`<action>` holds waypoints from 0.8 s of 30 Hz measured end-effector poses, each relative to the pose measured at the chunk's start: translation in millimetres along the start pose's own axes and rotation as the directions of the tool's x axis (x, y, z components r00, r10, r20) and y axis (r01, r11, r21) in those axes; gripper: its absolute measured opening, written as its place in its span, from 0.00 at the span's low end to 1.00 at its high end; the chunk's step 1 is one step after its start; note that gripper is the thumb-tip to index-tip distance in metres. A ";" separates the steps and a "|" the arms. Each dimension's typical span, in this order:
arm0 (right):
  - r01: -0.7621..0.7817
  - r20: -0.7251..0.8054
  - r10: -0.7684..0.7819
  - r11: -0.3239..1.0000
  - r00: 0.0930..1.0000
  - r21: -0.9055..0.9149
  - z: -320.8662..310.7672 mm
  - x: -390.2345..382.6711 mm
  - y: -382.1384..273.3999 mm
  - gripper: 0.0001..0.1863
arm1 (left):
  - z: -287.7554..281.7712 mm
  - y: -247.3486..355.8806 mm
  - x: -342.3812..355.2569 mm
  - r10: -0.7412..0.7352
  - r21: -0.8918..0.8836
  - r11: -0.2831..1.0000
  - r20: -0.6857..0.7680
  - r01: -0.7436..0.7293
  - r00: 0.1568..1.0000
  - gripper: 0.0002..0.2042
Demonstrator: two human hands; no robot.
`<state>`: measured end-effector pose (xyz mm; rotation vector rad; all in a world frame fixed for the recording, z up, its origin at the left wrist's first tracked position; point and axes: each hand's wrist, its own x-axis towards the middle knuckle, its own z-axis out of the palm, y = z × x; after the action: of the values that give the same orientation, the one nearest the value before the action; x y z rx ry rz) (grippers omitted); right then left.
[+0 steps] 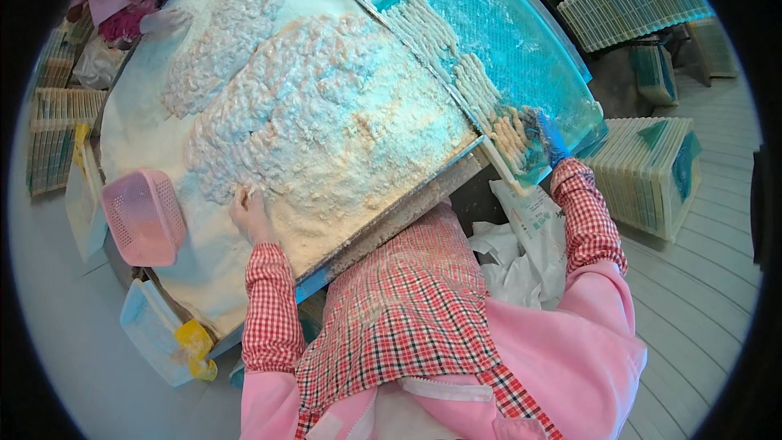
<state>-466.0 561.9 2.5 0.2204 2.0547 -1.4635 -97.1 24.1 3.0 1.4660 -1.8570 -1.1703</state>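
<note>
Low on the table, at the near edge of a large pile of flour-coated pale pieces [277, 90], is my left hand [254, 216]. Its fingers are drawn together at the pile; what they hold, if anything, cannot be made out. Over to the right, my right hand [549, 137] wears a blue glove dusted with flour. Its fingers stretch out against the near end of a row of coated strips [475, 85]. Those strips lie side by side along the left side of a white-rimmed tray [505, 165] with a blue mesh bottom.
A pink perforated basket [144, 217] stands on the table's left edge. Below it are a pale blue bin [151, 334] and a yellow scoop [194, 339]. Stacked trays [648, 175] stand on the floor at right. Another person's hand [165, 23] rests at the far left.
</note>
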 end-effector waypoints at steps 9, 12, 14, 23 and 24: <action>0.095 -0.098 -0.293 0.581 0.951 -0.809 -44.6 13.5 48.0 0.24 | -20.7 -2.0 -32.6 0.553 0.158 0.732 0.430 -0.662 0.714 0.10; 0.339 -0.070 -0.362 0.913 0.930 -0.226 60.5 -21.1 -15.6 0.19 | -49.0 11.1 -50.4 0.617 0.207 0.646 0.424 -0.735 0.663 0.09; 0.493 0.044 -0.492 0.870 0.869 -0.009 146.6 -58.0 -49.3 0.19 | -61.0 -2.1 -55.9 0.328 0.070 0.937 0.162 -0.343 0.931 0.10; 0.916 0.755 -0.569 -0.009 0.326 -0.402 388.9 -148.2 -56.2 0.20 | -57.8 -1.1 -81.6 -0.104 0.242 0.969 0.233 0.046 0.967 0.12; 0.904 0.748 -0.583 -0.050 0.318 -0.424 393.9 -147.5 -50.4 0.20 | -66.6 -7.8 -77.6 -0.146 0.198 0.975 0.210 0.104 0.967 0.12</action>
<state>-223.3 216.9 41.5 -1.8431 2.3095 -0.5759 -16.7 76.0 39.7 1.6314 -2.0993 -1.2973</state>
